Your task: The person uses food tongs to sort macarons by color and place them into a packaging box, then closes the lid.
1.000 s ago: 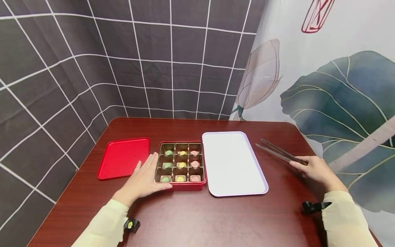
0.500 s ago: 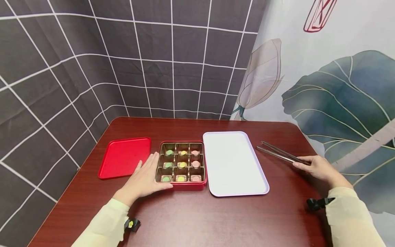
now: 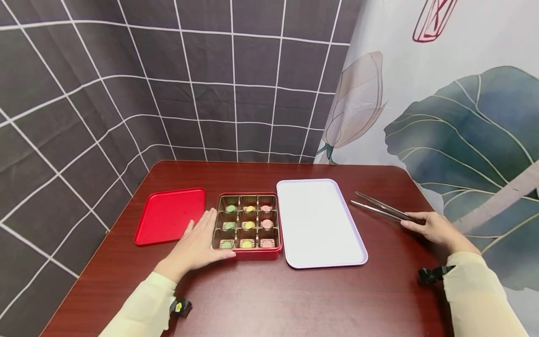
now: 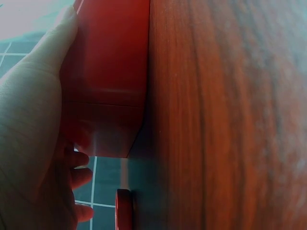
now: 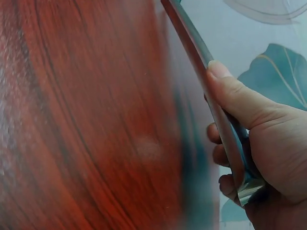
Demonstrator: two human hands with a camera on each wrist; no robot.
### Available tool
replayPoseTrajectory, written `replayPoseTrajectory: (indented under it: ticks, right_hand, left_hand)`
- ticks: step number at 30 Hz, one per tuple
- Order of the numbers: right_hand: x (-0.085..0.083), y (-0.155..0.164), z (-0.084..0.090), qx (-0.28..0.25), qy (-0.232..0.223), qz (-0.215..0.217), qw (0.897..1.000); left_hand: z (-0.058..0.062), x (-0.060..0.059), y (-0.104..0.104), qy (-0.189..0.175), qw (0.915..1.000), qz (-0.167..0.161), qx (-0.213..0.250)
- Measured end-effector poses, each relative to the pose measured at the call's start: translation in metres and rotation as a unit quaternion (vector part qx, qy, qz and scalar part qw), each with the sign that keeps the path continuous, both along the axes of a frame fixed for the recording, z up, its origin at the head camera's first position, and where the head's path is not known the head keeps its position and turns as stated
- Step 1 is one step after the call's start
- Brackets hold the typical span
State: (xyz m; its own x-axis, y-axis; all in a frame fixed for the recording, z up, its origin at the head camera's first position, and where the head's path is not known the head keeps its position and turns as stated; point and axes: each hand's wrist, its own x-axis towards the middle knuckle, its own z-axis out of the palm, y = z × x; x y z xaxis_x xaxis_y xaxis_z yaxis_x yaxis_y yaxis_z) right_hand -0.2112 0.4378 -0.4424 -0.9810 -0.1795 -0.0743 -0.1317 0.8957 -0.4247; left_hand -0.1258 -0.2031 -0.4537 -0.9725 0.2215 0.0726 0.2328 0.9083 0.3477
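Observation:
A red square box (image 3: 257, 254) holds a gold compartment insert. Small round sweets lie one to a compartment: green (image 3: 229, 225) in the left column, yellow (image 3: 249, 225) in the middle, pink (image 3: 267, 224) on the right. My left hand (image 3: 195, 245) rests against the box's near left corner, fingers stretched along its left side and thumb across the front. The left wrist view shows the thumb on the box's red wall (image 4: 112, 52). My right hand (image 3: 433, 231) grips metal tongs (image 3: 381, 207) by the handle end, their tips slightly apart and pointing toward the white tray (image 3: 322, 224).
The white tray lies right beside the box. A red lid (image 3: 170, 215) lies flat at the left, near the left hand's fingers. All stand on a dark red wooden table (image 3: 269, 299). Behind it hang a grey grid curtain (image 3: 210, 103) and a leaf-patterned one (image 3: 463, 131).
My right hand has shifted slightly to the right with the tongs, mostly in the first half second. My left hand, the box and the tray have stayed in place.

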Motion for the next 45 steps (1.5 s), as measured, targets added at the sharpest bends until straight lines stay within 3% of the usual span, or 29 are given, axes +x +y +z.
replayPoseTrajectory:
  ticks: [5, 12, 29, 38, 45]
  right_hand:
    - [-0.004, 0.005, -0.008, -0.007, 0.009, 0.003, 1.0]
    - [-0.006, 0.009, -0.016, -0.016, -0.012, -0.012, 1.0]
    - [-0.007, 0.008, -0.022, -0.027, -0.013, -0.005, 1.0]
    - [-0.006, 0.009, -0.022, -0.029, -0.011, -0.013, 0.999]
    - [-0.002, 0.002, -0.012, -0.031, 0.032, -0.02, 0.999]
  left_hand:
    - [0.0, 0.001, 0.0, -0.006, 1.0, 0.004, 0.001]
    - [-0.001, 0.0, 0.0, -0.001, 1.0, 0.003, -0.002]
    - [-0.001, 0.0, 0.0, 0.001, 1.0, 0.0, -0.001]
    - [-0.001, 0.002, -0.001, -0.006, 0.9997, 0.001, 0.024]
    - [0.003, 0.004, -0.008, -0.005, 0.9996, 0.005, 0.029]
